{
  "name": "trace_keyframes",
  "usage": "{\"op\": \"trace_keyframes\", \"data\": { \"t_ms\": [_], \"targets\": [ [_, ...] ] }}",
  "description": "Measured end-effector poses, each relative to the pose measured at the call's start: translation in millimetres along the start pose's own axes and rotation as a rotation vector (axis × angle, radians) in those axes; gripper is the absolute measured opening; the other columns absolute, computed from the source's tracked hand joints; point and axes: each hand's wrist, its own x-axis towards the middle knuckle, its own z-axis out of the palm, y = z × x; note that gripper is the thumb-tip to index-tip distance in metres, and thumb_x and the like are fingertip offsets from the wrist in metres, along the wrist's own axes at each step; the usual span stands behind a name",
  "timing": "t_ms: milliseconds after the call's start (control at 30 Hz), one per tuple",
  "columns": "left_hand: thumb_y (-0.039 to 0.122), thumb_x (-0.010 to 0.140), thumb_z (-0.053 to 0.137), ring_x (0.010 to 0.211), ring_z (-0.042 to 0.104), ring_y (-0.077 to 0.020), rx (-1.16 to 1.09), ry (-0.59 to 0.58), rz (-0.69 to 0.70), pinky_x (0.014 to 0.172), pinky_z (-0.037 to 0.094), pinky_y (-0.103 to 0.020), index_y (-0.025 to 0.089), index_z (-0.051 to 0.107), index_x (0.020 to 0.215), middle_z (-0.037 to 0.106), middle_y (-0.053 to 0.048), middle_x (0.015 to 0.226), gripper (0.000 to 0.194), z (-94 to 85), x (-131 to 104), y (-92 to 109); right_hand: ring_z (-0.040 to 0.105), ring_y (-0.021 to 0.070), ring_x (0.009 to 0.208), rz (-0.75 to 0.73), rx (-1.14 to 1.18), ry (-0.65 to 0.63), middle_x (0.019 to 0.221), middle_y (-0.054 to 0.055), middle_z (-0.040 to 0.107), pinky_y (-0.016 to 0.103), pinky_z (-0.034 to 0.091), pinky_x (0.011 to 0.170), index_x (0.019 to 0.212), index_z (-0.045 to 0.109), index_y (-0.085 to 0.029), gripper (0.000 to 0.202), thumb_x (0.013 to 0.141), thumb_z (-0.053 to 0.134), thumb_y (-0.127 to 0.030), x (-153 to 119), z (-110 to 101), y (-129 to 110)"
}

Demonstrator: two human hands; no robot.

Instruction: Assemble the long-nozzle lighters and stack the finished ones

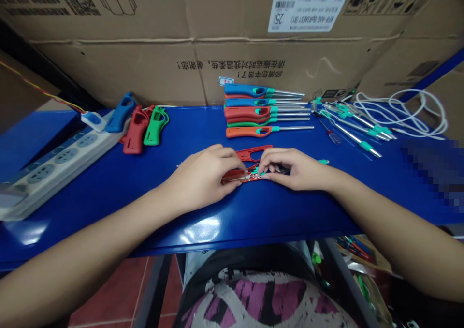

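Left hand (212, 173) curls inward; right hand (286, 168) pinches.

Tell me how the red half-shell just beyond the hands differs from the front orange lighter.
The red half-shell lies open, inner side showing; the orange lighter looks closed. The orange lighter carries a metal rod; the red half-shell shows none. Both have a finger opening.

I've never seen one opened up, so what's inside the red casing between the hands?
A translucent piece and teal parts show; anything under the left hand and right hand is hidden.
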Motion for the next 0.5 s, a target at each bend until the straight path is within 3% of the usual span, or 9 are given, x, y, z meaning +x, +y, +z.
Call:
{"op": "trace_keyframes", "data": {
  "t_ms": [167, 500],
  "targets": [
    [0.025, 0.097, 0.056, 0.115, 0.057, -0.0258, -0.011, 0.019, 0.176, 0.100, 0.049, -0.041, 0.017, 0.068, 0.114, 0.063, -0.010, 0.123, 0.022, 13.4, 1.6, 3.1, 0.054, 0.0126, 0.074, -0.016, 0.006, -0.007, 0.093, 0.004, 0.063, 0.026, 0.046, 0.066, 0.098, 0.067, -0.017, 0.013, 0.087, 0.061, -0.014, 0.5, 1.1, -1.5],
    [0.018, 0.102, 0.045, 0.120, 0.059, -0.0250, -0.089, 0.005, 0.184, 0.102, 0.051, -0.042, 0.021, 0.064, 0.127, 0.061, -0.012, 0.128, 0.032, 33.1, 3.4, -2.0, 0.051, 0.0112, 0.071, -0.024, 0.000, 0.022, 0.084, 0.001, 0.058, 0.024, 0.045, 0.064, 0.094, 0.063, -0.018, 0.015, 0.083, 0.059, -0.010, -0.3, 2.0, -0.7]
  ]
}}
